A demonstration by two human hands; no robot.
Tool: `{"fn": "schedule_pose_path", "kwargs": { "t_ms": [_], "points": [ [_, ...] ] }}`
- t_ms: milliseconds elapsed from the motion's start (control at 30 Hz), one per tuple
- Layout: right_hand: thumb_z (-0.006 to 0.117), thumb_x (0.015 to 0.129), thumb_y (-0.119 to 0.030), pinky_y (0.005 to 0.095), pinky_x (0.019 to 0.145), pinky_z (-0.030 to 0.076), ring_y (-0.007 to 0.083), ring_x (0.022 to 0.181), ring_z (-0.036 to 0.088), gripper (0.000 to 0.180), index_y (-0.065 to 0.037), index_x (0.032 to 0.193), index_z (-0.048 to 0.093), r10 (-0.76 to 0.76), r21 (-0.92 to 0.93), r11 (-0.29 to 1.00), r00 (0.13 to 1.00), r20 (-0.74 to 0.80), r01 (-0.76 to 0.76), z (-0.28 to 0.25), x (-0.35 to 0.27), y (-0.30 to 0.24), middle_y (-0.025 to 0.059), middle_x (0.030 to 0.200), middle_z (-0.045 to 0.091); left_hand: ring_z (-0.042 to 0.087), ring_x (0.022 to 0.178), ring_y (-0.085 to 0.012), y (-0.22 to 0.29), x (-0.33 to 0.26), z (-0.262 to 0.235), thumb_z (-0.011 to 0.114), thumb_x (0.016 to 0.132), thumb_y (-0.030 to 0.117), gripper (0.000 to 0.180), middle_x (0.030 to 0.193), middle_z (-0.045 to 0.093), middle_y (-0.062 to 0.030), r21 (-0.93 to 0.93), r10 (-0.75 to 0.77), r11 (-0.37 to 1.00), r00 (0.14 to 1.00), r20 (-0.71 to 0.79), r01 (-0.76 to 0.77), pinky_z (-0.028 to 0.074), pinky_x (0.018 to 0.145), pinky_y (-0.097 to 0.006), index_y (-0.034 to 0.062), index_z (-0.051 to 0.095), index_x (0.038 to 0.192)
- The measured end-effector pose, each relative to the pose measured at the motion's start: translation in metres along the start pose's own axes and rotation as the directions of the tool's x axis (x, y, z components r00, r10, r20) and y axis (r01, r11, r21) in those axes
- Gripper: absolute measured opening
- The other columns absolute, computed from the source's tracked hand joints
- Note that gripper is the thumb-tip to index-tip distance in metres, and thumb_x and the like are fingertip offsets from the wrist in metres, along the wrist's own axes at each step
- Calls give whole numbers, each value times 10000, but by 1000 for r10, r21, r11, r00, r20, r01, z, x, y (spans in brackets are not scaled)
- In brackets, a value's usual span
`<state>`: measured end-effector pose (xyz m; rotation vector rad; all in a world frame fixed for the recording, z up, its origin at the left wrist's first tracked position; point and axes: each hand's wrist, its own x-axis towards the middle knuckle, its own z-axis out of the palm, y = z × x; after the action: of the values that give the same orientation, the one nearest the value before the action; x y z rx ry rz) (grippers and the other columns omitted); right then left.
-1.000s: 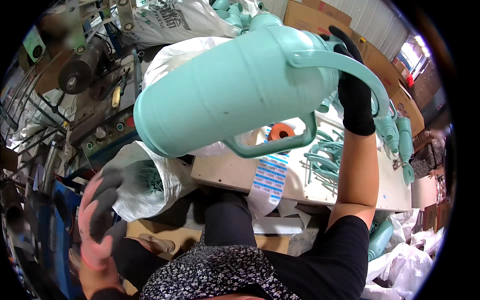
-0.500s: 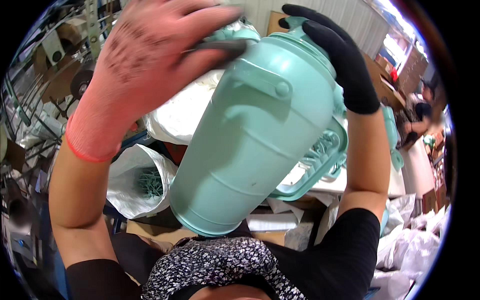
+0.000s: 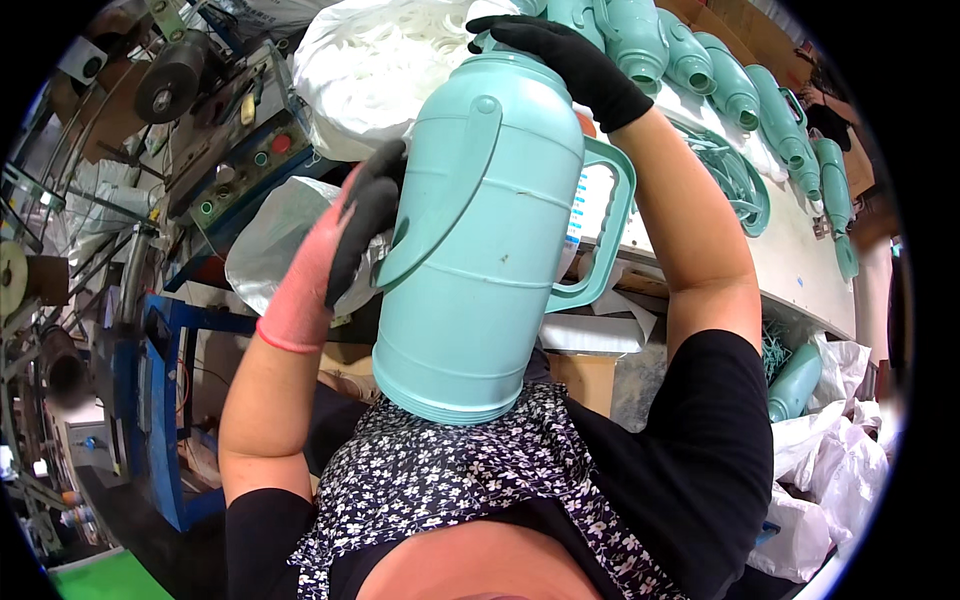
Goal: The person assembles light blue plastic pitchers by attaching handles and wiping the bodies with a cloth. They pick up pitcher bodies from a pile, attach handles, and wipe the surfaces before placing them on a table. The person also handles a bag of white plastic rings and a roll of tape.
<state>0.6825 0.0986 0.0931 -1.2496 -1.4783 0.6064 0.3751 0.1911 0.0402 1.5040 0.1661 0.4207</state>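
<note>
A mint-green thermos jug [image 3: 490,240] stands upright before my chest, its ribbed base against my floral apron. It has a side handle [image 3: 605,235] on the right and a thin swing handle [image 3: 460,190] hanging across its front. In a black glove, my right hand [image 3: 570,65] is wrapped over the jug's neck. My left hand [image 3: 365,215], in a pink glove with a dark palm, is beside the jug's left side, near the swing handle's lower end. Its fingers are stretched and look empty; whether they touch the jug is unclear.
Several mint-green jugs [image 3: 690,60] lie along the far side of the white table [image 3: 800,285]. White rings fill a bag [image 3: 380,70] at the back. Left are a button panel [image 3: 262,158] and a blue metal frame [image 3: 165,420]. Plastic bags [image 3: 820,480] sit at lower right.
The jug has turned from tilted to nearly upright, and its side handle now shows on the right. My left hand has come down from above to its left side. My right hand stays on the neck.
</note>
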Motion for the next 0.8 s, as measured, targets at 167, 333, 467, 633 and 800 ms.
{"fn": "schedule_pose_path", "kwargs": {
  "t_ms": [167, 333, 467, 633, 800],
  "points": [
    [484, 984, -251, 282, 991, 425, 153, 1112, 577, 383, -43, 1295, 565, -233, -402, 881, 968, 91, 250, 1, -3, 29, 89, 1200, 629, 298, 1387, -227, -10, -40, 14, 560, 922, 236, 725, 1521, 288, -130, 136, -67, 989, 997, 43, 61, 275, 1117, -350, 38, 182, 1508],
    [464, 996, -272, 311, 1012, 417, 199, 1225, 514, 419, -61, 1356, 509, 47, 69, 997, 998, -34, -44, 16, -18, -3, 106, 1316, 552, 215, 1429, -239, -15, -62, 13, 805, 680, 302, 1122, 1559, 203, -154, 349, -30, 937, 999, 26, 19, 197, 1149, -361, 35, 113, 1522],
    [400, 999, -389, 383, 990, 449, 254, 1284, 450, 619, -73, 1498, 216, 36, 370, 929, 990, -134, 16, 28, -50, 2, 132, 1434, 408, 260, 1408, -253, -18, -87, 8, 795, 688, 266, 1071, 1538, 247, -153, 75, 4, 997, 982, -187, 10, 232, 1137, -376, 35, 155, 1514],
    [578, 913, -97, 319, 980, 433, 198, 1176, 506, 764, -69, 1522, 117, 443, 522, 732, 888, 123, -438, 139, -115, 7, 128, 1387, 433, 361, 1342, -261, -36, -125, -12, 706, 782, 165, 872, 1477, 343, -150, -18, 47, 998, 871, -488, -65, 318, 1097, -373, 28, 219, 1492],
    [551, 875, 4, 271, 854, 465, 144, 988, 552, 643, -61, 1459, 290, 412, 707, 661, 909, -64, -250, 265, -112, 47, 82, 1184, 563, 363, 1342, -255, -71, -166, -42, 673, 793, 63, 858, 1480, 338, -147, 94, 101, 994, 790, -605, -55, 333, 1090, -372, 33, 190, 1501]
  ]
}}
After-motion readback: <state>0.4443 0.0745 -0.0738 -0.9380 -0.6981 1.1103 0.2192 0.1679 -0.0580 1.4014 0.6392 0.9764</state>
